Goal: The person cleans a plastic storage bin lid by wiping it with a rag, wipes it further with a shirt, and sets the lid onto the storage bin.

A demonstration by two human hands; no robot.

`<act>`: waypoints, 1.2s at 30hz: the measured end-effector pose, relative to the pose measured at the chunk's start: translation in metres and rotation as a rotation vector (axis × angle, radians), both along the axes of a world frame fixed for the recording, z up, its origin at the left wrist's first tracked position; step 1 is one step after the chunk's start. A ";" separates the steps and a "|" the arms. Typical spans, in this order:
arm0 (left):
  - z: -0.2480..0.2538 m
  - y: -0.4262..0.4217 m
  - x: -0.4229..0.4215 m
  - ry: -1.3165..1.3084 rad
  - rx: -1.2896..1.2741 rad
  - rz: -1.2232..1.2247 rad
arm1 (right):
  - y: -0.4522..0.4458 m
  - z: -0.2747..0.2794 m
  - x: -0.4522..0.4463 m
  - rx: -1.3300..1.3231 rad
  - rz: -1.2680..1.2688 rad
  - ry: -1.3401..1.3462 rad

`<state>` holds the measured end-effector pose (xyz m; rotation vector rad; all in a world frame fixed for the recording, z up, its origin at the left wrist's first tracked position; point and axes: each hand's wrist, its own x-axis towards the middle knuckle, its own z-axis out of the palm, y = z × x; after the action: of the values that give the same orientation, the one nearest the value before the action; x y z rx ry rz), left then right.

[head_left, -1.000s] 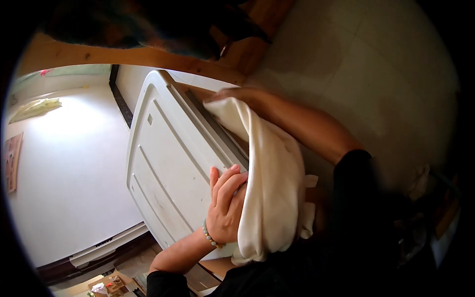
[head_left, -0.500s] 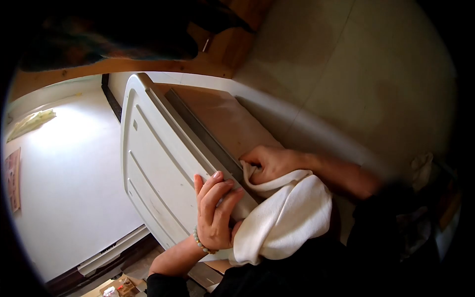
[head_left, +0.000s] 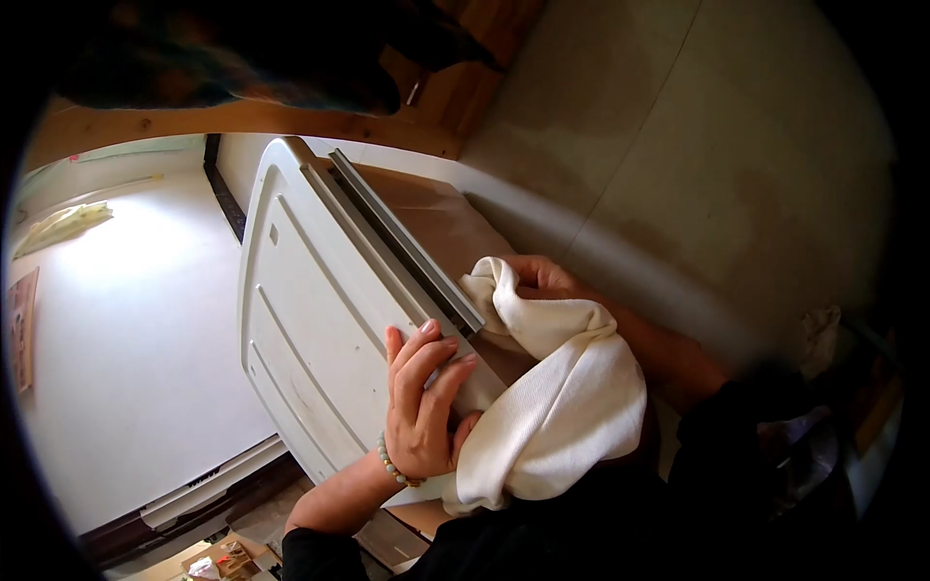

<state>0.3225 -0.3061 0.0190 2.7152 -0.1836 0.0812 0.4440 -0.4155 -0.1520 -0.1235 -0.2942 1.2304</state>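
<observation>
A pale plastic storage box with a ribbed lid (head_left: 305, 320) stands tilted before me; its brownish side (head_left: 431, 208) faces right. My left hand (head_left: 424, 412), a beaded bracelet on its wrist, grips the lid's edge, with fingers on top and the thumb at the side. A long grey latch strip (head_left: 412, 247) along that edge stands out from the box. My right hand (head_left: 549, 278) clutches one end of a cream cloth (head_left: 557, 416) beside the strip's near end. Folds of the cloth partly hide those fingers. The rest of the cloth hangs bunched against my dark clothing.
Wooden furniture (head_left: 320, 126) with dark fabric on it is at the top. Pale tiled floor (head_left: 756, 145) spreads across the upper right. A brightly lit white surface (head_left: 136, 358) lies left of the box, and small clutter (head_left: 228, 562) shows at the lower left.
The grey latch strip has swung outward from the box's edge. My right hand has moved up and away from the box side with the cloth. The left hand keeps its grip.
</observation>
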 end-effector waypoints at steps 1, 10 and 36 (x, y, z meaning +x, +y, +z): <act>0.001 0.001 0.001 0.002 -0.002 0.001 | 0.000 -0.001 -0.003 -0.049 0.003 0.066; 0.003 0.000 0.000 0.021 0.003 -0.011 | -0.008 -0.012 -0.011 -0.425 0.011 -0.005; 0.019 -0.003 0.013 -0.076 -0.177 -0.164 | -0.094 0.060 0.055 -0.179 -0.528 0.165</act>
<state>0.3354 -0.3089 0.0379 2.5124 -0.4005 0.1458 0.4990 -0.5091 -0.0915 -0.2364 -0.0014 0.7336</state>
